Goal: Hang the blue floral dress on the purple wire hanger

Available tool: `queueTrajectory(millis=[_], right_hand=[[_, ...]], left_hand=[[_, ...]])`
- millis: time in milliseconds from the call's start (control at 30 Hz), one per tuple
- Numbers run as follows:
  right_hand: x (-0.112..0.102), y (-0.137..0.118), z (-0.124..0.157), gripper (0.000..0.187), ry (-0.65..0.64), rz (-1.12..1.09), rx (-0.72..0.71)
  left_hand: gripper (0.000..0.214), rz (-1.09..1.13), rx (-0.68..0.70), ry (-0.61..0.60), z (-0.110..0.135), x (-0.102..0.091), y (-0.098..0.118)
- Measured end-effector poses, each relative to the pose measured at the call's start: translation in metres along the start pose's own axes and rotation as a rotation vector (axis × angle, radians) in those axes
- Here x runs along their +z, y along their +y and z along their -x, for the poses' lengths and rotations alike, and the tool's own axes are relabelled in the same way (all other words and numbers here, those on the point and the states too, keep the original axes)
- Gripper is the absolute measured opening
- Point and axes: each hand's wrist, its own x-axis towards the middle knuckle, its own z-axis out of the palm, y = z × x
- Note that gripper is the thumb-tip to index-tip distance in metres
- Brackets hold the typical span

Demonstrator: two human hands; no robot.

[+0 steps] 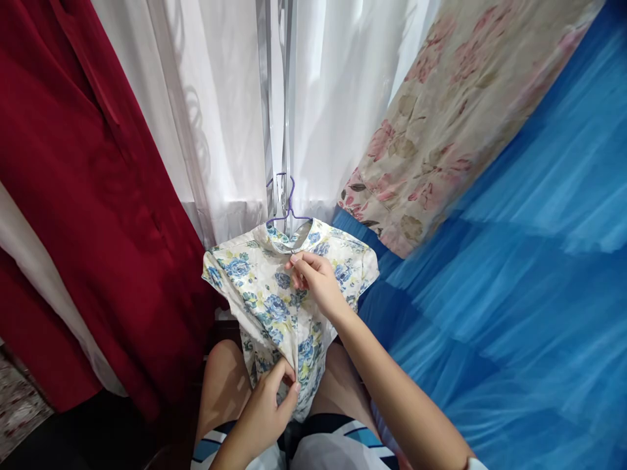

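Note:
A short-sleeved floral blouse, white with blue roses and yellow-green leaves, hangs in front of me on a purple hanger. A front seam runs down from its collar. At the top of this seam, just under the collar, my right hand is closed in a pinch; a tiny dark piece at its fingertips looks like a zipper pull. Lower down, my left hand pinches the blouse's front edge between thumb and fingers. The blouse's lower hem hangs between my knees.
White sheer curtains hang behind the hanger, with grey straps down the middle. To the left is a dark red curtain. On the right hang a beige cloth with pink flowers and a large blue tulle fabric.

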Motion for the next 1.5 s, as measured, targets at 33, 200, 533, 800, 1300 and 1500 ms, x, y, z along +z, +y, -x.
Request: queueTrajectory(millis=[33,200,533,800,1300,1500], right_hand=[[0.000,0.000,0.001,0.029,0.007,0.001,-0.002],[-0.003,0.008,0.005,0.028,0.026,0.002,0.003],[-0.002,0.018,0.005,0.029,0.006,-0.022,0.029],[-0.007,-0.001,0.003,0.026,0.092,-0.103,-0.030],[-0.006,-0.024,0.000,0.028,0.047,-0.049,-0.100],[-0.013,-0.021,-0.001,0.030,0.018,0.154,-0.111]], left_hand=[[0.010,0.006,0.005,-0.007,0.000,0.001,0.000],[0.011,0.043,0.024,-0.010,0.001,0.010,-0.005],[0.011,0.066,0.014,0.005,0.000,0.014,-0.009],[0.013,0.074,0.039,-0.019,0.000,0.026,-0.002],[0.041,0.026,0.452,0.485,-0.112,-0.094,0.093],[0.018,-0.305,0.603,0.505,-0.150,-0.109,0.116]])
